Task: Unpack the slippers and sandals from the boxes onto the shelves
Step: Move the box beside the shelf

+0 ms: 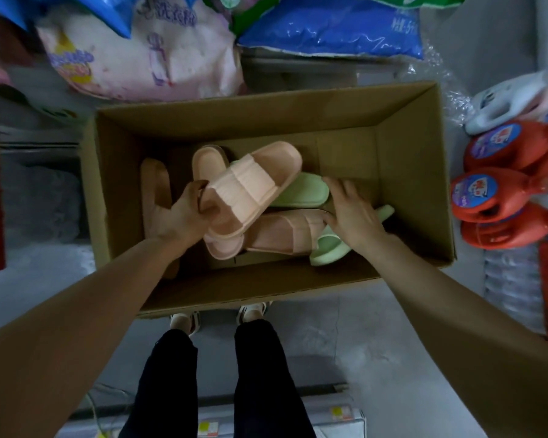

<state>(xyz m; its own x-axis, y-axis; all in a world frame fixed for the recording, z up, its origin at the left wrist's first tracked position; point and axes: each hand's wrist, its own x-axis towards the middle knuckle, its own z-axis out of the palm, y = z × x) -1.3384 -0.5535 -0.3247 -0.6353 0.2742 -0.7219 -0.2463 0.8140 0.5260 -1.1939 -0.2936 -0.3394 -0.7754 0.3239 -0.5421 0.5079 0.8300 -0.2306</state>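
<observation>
Head view, looking down into one open box (408, 172) on the floor. Contents: pink slipper (250, 181), lifted and tilted, gripped at its strap edge by the left hand (181, 216), fingers curled round it; second pink slipper (285, 232) lying beneath; two green slippers, one (301, 191) behind, one (326, 248) at the near right; a tan pair (154, 191) against the left wall. Right hand (355, 213): fingers nearly straight, resting on the lower pink slipper and near green one, holding nothing.

Progress, as judged: mostly outstanding. Several slippers remain inside; none is seen on a shelf, and no shelf space for them shows. The far right part of the box floor is bare, so some stock may already be out.

Clearance: box walls are tall, so the lifted slipper must rise straight over the rim. Bags (140, 52) crowd the far side, red bottles (503, 191) the right; bare floor lies on the near side by the feet.
</observation>
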